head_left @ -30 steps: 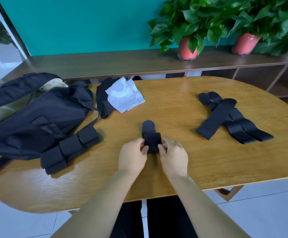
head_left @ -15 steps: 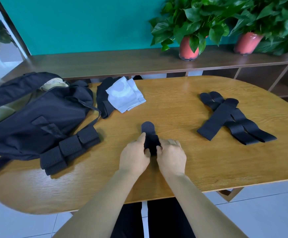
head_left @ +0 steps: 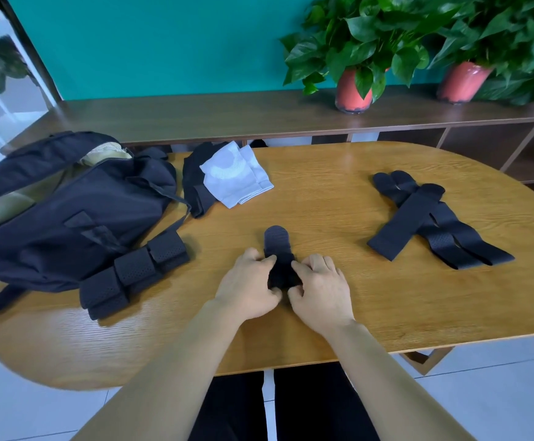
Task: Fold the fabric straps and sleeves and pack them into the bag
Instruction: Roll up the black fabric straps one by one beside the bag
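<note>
Folding in hand: black strap (head_left: 282, 268), on the table (head_left: 338, 205) to the right of the bag (head_left: 68, 218) and nearer the person; a thick bundle with one rounded end lying flat on its far side.
Left hand (head_left: 249, 286): fingers curled, index tip on the bundle's left side and thumb tucked at its near edge; pinching the strap.
Right hand (head_left: 320, 289): fingers curled the same way on the bundle's right side, thumb at the near edge; also pinching.
Change: a second ago the fingertips held only the near end and more of the folded part lay bare. Both hands have since closed in round it, and the bundle looks tighter.
Meaning for task: this strap is judged nearly folded, with only the rounded end left to turn in.
Folded straps (head_left: 132, 275): three bundles touching the bag's near right corner, not yet packed.
Flat straps (head_left: 434, 224): crossed pile far right of the bag, unfolded.
White sleeve (head_left: 237, 176): just right of the bag's far end, lying on a black sleeve (head_left: 195, 186).
Edges: the strap sits well inside the table's near rim; its slipping off looks unlikely.
Open room: bare wood between strap and bag; the bag's pale-lined mouth gapes at its far left.
</note>
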